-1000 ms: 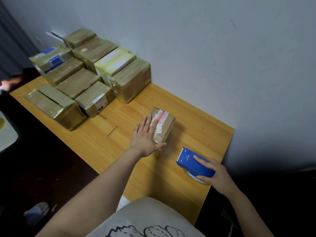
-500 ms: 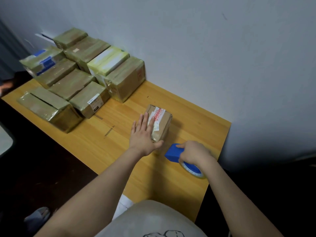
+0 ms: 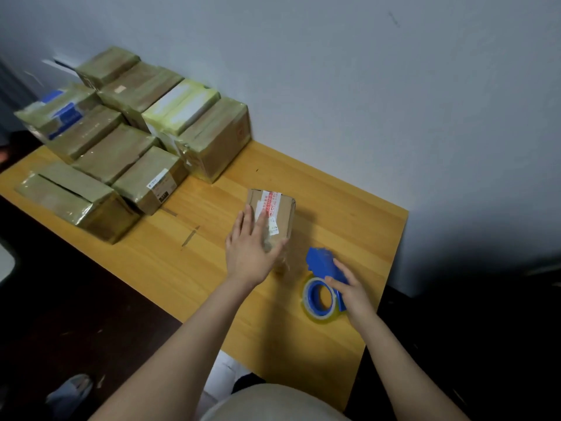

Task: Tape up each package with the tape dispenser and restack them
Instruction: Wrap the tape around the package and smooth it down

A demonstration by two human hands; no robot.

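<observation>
The small package (image 3: pixel 277 212) stands in the middle of the bench (image 3: pixel 170 262). The left hand (image 3: pixel 250 250) presses flat on it, grip apart. Just beside it, the right hand (image 3: pixel 353 288) lies on the blue tape dispenser (image 3: pixel 321 264), grip also apart. Taped packages (image 3: pixel 121 147) stand at the far left by the wall (image 3: pixel 364 86).

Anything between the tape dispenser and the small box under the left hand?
Nothing visible. Only bare table separates the tape dispenser from the small box. The left hand lies flat on the box's near end; the right hand touches the dispenser.

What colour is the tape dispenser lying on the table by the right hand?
Blue; the tape dispenser carries a clear, yellowish roll of tape. Best seen in the head view.
</observation>
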